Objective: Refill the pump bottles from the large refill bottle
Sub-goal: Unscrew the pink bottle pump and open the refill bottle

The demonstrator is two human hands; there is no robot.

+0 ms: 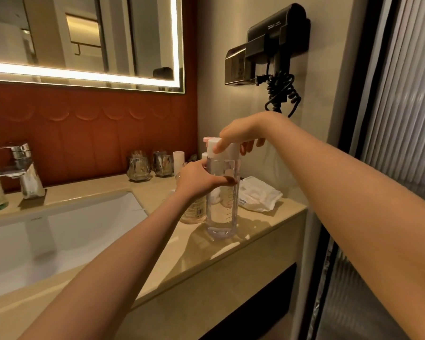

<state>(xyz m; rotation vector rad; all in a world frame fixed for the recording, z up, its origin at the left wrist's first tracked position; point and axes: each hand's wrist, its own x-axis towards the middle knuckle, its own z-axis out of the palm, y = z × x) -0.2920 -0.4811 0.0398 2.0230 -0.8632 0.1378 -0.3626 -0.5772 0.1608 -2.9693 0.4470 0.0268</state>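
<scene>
A tall clear bottle [221,212] with clear liquid and a white cap [213,146] stands upright on the beige counter [231,251], right of the sink. My left hand [196,180] wraps around its upper body. My right hand [241,136] comes from above, with fingers closed on the white cap. Just behind it stands a pinkish bottle [194,212] with a barcode label, mostly hidden by my left wrist. A pink cap [207,138] shows behind the white cap.
A white sink [59,231] with a chrome tap [22,158] lies to the left. A wet-wipes pack [258,195] sits behind the bottle on the right. Two glass jars [138,168] stand against the red wall. A hair dryer [277,38] hangs on the wall above.
</scene>
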